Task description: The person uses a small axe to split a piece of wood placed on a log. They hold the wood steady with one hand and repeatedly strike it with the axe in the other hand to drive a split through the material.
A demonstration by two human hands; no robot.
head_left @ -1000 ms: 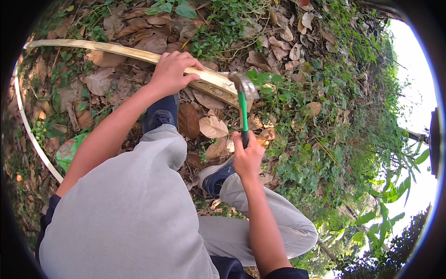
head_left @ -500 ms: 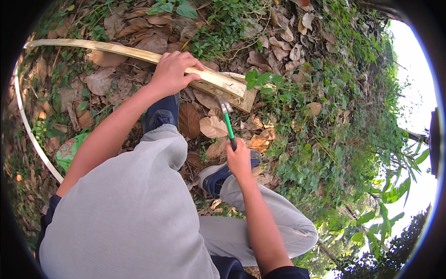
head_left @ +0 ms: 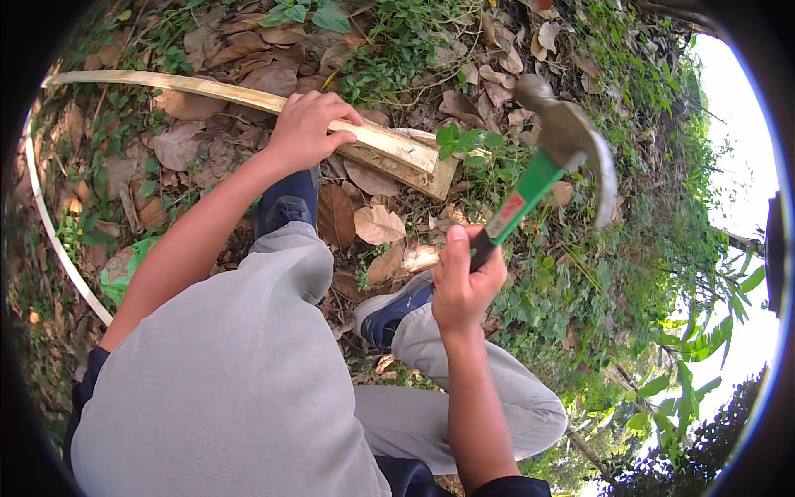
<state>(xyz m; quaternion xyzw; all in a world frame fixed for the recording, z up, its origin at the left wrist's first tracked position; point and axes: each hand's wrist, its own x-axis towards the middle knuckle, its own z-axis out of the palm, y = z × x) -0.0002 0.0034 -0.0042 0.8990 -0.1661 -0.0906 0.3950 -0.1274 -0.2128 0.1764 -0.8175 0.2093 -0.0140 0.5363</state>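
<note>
Just beyond the right hand (head_left: 468, 286), gripped in it, a claw hammer (head_left: 531, 188) slants toward the far right; to the left, the left hand (head_left: 310, 128) clasps a wooden strip (head_left: 389, 147). The hammer has a green-and-black handle and grey metal head; the strip is long, pale and narrow. The handle's end is hidden, the head slightly blurred.
</note>
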